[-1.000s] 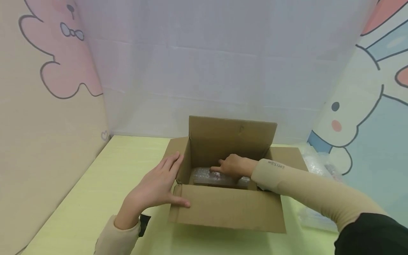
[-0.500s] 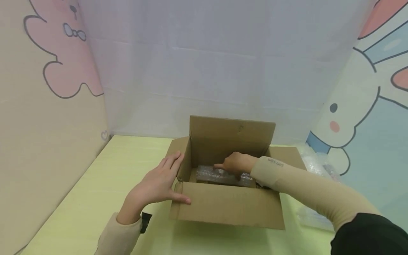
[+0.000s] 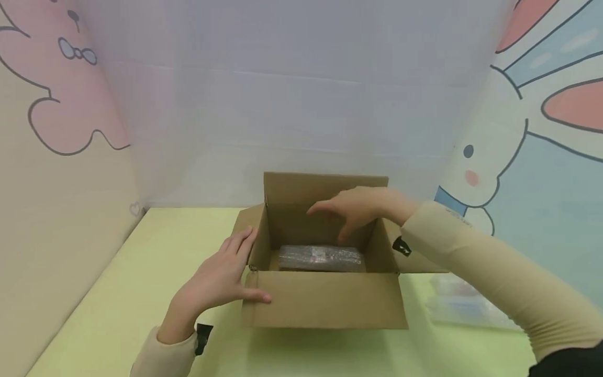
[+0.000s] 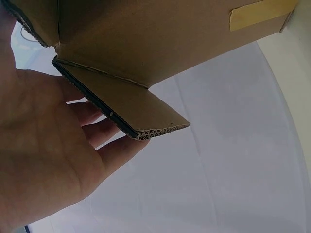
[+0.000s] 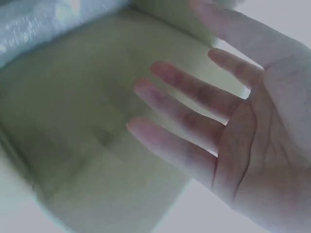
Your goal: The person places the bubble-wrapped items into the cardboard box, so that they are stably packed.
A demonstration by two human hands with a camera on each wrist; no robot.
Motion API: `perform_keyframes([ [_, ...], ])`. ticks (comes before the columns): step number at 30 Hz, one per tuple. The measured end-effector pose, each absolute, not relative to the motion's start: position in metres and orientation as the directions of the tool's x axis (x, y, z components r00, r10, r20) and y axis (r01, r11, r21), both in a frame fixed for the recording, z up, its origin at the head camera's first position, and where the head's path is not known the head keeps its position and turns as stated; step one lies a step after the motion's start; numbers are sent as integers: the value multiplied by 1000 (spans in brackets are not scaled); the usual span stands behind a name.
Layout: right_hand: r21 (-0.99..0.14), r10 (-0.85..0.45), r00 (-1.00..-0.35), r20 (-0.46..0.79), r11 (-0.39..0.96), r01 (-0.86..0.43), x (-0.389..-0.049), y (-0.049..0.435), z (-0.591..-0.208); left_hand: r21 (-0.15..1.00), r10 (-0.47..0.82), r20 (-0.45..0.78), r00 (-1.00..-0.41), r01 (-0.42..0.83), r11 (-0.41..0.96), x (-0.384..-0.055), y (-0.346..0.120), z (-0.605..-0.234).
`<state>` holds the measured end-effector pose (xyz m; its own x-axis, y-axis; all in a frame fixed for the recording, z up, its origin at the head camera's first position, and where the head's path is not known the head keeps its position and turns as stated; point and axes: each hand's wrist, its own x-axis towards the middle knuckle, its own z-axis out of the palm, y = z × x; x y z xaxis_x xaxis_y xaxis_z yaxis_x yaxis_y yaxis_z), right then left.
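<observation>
An open cardboard box (image 3: 325, 301) stands on the table with its flaps spread. Inside, against the bottom, lies an oblong package in bubble wrap (image 3: 320, 257), with a pale label near its middle. My left hand (image 3: 214, 277) rests on the box's left corner, its straight fingers along the left flap (image 4: 121, 99) and its thumb on the front flap. My right hand (image 3: 360, 209) is raised over the box, empty, with fingers spread apart. The right wrist view shows its bare palm, and a bit of the bubble-wrapped package (image 5: 53, 26) at the top left.
Clear plastic packaging (image 3: 471, 306) lies on the table right of the box, partly behind my right sleeve. The pale yellow table (image 3: 155, 267) ends at a white curtain (image 3: 235, 115) behind. Side walls with cartoon animals stand left and right.
My right hand has let go of the bubble-wrapped package and risen up and to the right out of the box. The package now lies inside. My left hand has kept its place on the box.
</observation>
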<state>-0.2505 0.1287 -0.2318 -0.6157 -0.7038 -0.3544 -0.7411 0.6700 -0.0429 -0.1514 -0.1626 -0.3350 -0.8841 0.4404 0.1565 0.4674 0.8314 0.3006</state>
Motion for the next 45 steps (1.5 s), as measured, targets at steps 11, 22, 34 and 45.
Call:
perform_keyframes([
  [11, -249, -591, -806, 19, 778, -576, -220, 261, -217, 275, 442, 193, -876, 480, 833, -151, -163, -339],
  [22, -245, -404, -911, 82, 878, -411, -164, 390, -313, 280, 437, 190, -879, 475, 834, -150, -164, -338],
  [34, -184, -544, -818, 185, 799, -573, -129, 444, -408, 269, 439, 182, -880, 474, 839, -151, -166, -334],
  [45, -9, -600, -736, 315, 773, -634, -127, 448, -440, 254, 447, 171, -878, 478, 841, -149, -171, -331],
])
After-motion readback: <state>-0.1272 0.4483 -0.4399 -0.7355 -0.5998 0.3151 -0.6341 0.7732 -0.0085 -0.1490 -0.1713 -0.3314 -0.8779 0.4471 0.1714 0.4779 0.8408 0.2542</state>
